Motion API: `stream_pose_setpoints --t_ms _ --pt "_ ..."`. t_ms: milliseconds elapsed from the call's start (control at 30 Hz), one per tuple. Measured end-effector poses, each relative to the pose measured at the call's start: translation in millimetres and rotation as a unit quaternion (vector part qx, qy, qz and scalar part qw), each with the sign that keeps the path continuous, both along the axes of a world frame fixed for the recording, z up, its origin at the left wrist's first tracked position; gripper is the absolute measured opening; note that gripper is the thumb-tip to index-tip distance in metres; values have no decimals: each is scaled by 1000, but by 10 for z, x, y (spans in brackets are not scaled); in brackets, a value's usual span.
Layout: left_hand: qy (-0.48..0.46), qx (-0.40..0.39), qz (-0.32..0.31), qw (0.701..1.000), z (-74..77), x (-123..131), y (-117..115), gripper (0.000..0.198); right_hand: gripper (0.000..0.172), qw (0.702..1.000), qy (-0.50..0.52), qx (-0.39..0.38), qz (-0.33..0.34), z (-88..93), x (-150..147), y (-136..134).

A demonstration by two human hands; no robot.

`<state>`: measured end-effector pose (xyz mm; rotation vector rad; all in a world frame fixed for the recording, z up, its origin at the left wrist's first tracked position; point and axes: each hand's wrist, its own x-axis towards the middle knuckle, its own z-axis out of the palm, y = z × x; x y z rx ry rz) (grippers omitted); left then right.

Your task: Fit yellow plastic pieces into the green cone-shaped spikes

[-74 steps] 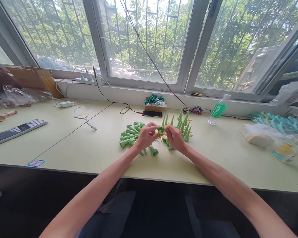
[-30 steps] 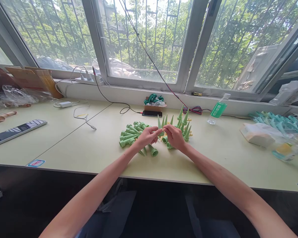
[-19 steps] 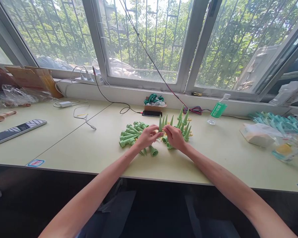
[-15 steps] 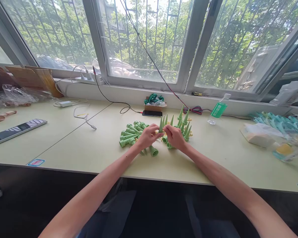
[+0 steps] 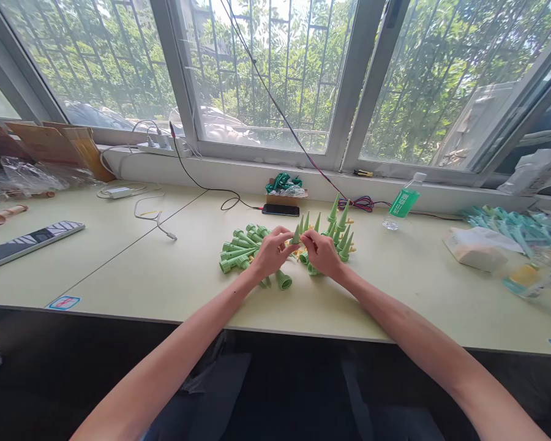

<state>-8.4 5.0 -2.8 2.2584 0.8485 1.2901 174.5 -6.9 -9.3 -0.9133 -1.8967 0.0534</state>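
My left hand [image 5: 272, 252] is closed on a green plastic watering spike [image 5: 296, 236], its pointed tip upward. Against the side of that spike, my right hand [image 5: 322, 252] pinches a small yellow valve piece, mostly hidden by the fingertips. Left of my left hand lies a pile of green spikes [image 5: 232, 256] with round, hollow ends. One loose spike [image 5: 284, 280] lies nearer the front, its open end facing me. Beyond and beside my right hand, several spikes [image 5: 343, 215] stand point up with yellow valves [image 5: 352, 249] in their sides.
Behind the spikes are a black phone [image 5: 280, 209] and a small cardboard box [image 5: 286, 199] with green-and-silver wrapping. A water bottle [image 5: 403, 201] and tissue pack [image 5: 480, 250] stand to the right. Cables [image 5: 155, 215] and a tablet-like slab [image 5: 32, 244] lie left.
The spike in my left hand has dipped slightly, its tip now lower. Both hands stay together in nearly the same place, and the view has shifted a little.
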Motion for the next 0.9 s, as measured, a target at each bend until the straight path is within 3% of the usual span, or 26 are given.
stream_pose_setpoints --t_ms 233,433,633,733,900 --pt "-25 -48 21 998 55 34 -57 36 27 999 19 22 -21 3 7 9" --pt "-93 -170 37 980 86 19 -42 55 24 996 27 80 -34 45 43 -1" --pt "-77 -370 -99 921 145 23 -74 71 22 994 -33 99 18 59 33 -31" --pt "-83 -396 -118 907 156 26 -87 68 22 995 -37 92 24 57 33 -37" --pt "-98 -384 -117 911 138 8 -75 61 17 994 -24 95 38 43 45 -19"
